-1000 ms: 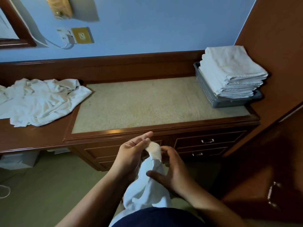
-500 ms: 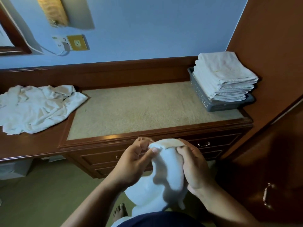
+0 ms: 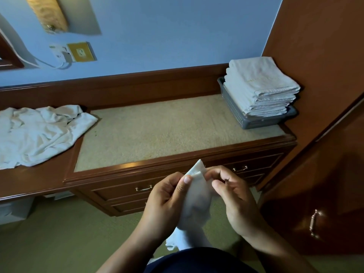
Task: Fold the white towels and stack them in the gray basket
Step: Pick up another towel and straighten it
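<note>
Both hands meet low in front of the table (image 3: pixel 167 131), left hand (image 3: pixel 167 196) and right hand (image 3: pixel 236 196) each pinching the upper edge of one white towel (image 3: pixel 197 198) that hangs bunched between them. Best to find two corners, draw them apart and spread it flat on the table before folding. Farther off, the crumpled pile (image 3: pixel 39 131) lies at the left, and the gray basket (image 3: pixel 234 109) at the right holds a folded stack (image 3: pixel 262 85) to match.

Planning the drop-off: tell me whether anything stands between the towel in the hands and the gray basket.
Nothing visible does. The desktop between the held towel and the gray basket is bare; the crumpled pile lies far left. The basket's folded stack already tops its rim.
</note>
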Available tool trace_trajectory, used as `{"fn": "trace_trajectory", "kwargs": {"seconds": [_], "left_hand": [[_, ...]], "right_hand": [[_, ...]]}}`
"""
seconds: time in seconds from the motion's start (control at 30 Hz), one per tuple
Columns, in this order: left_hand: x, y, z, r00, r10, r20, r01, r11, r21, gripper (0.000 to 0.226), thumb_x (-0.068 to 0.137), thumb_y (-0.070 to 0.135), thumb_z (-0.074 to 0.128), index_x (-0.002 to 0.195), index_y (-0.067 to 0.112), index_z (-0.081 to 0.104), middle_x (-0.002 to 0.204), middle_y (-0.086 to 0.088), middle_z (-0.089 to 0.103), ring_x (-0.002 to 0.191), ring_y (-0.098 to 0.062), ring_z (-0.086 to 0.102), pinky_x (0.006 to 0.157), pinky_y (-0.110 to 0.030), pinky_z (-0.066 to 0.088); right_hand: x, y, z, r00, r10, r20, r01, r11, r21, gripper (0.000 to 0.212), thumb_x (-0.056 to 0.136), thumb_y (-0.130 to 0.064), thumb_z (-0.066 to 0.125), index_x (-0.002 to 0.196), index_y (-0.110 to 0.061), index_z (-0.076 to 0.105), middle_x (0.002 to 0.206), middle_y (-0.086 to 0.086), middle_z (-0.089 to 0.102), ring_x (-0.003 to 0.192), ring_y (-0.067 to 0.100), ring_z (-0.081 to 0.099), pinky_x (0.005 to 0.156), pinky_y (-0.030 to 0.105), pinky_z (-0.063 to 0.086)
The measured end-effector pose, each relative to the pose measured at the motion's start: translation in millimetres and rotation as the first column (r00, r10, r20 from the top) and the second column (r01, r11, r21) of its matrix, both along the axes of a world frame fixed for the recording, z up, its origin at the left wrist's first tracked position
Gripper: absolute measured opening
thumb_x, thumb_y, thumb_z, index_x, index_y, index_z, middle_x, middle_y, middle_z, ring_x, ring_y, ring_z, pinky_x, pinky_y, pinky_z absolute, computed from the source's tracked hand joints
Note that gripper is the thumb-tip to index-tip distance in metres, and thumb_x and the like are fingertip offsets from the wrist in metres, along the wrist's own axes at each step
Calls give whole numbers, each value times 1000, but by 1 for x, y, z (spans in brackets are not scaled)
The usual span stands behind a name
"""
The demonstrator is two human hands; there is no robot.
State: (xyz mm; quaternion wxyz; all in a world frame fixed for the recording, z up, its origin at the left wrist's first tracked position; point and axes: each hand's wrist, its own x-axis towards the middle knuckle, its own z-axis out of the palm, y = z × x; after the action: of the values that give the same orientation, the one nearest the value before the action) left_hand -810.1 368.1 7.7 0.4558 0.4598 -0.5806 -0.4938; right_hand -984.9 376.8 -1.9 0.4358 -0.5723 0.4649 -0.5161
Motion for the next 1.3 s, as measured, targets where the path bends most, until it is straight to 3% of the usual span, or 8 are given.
{"fn": "trace_trajectory", "kwargs": {"seconds": [0.13, 0.27, 0.47, 0.67, 0.97, 1.1, 1.17, 1.3], "left_hand": [[-5, 1, 2, 999, -39, 3, 39, 999, 6, 58, 91, 61, 54, 80, 4, 59, 68, -15, 52, 66, -18, 45, 57, -50, 41], [-6, 0, 0, 996, -92, 10, 92, 996, -16, 45, 94, 55, 54, 84, 12, 63, 74, -18, 57, 68, -20, 51, 60, -56, 46], [-2, 3, -10, 987, -67, 144, 95, 975, -201, 14, 102, 26, 48, 113, 33, 55, 82, 0, 60, 64, -16, 53, 57, -33, 44], [10, -2, -11, 969, -113, 221, 157, 968, -194, 13, 92, 46, 64, 101, 38, 59, 84, 17, 59, 71, -3, 50, 64, -19, 40], [16, -1, -12, 950, -79, 303, 148, 965, -214, 15, 98, 31, 60, 84, 34, 58, 74, 14, 56, 68, -3, 49, 63, -20, 39], [15, -2, -3, 972, -77, 223, 129, 965, -228, 13, 102, 22, 52, 92, 24, 60, 79, 10, 59, 71, -6, 54, 64, -25, 42], [14, -2, 2, 972, -103, 209, 150, 963, -224, 14, 103, 21, 49, 93, 22, 59, 81, 11, 60, 73, -8, 55, 65, -28, 44], [11, -3, 7, 953, -167, 252, 229, 943, -242, 18, 104, 19, 47, 88, 15, 54, 80, 10, 56, 73, -11, 52, 65, -29, 41]], "right_hand": [[2, 7, 4, 989, -28, -145, 22, 999, -43, 32, 84, -46, 71, 100, -19, 67, 93, 0, 68, 84, 20, 66, 70, 38, 54], [-1, 5, 4, 959, -128, -253, 88, 983, -161, 26, 94, -44, 60, 90, -18, 64, 83, -6, 62, 79, 17, 62, 68, 31, 49], [3, 5, 3, 930, -202, -307, 115, 953, -279, 18, 100, -23, 54, 88, -11, 62, 81, -8, 57, 75, 8, 58, 69, 17, 41], [5, -5, 8, 932, -183, -313, 53, 923, -382, 20, 100, -20, 51, 90, -7, 60, 91, -3, 57, 90, 15, 59, 80, 25, 46], [5, -14, 21, 917, -242, -317, 133, 934, -330, 13, 98, -23, 59, 91, -14, 62, 70, -14, 54, 60, -1, 53, 61, 10, 36], [-2, -19, 26, 976, -123, -178, 85, 975, -205, 15, 90, -34, 64, 83, -27, 54, 74, 8, 57, 63, 28, 57, 61, 52, 49], [-7, -19, 28, 987, -61, -151, 37, 987, -154, 12, 86, -31, 69, 85, -29, 56, 84, 10, 62, 75, 34, 62, 71, 58, 51], [-12, -16, 33, 989, 9, -151, -24, 994, -102, 29, 85, -22, 72, 110, -32, 62, 94, 1, 66, 81, 17, 66, 77, 35, 54]]}}
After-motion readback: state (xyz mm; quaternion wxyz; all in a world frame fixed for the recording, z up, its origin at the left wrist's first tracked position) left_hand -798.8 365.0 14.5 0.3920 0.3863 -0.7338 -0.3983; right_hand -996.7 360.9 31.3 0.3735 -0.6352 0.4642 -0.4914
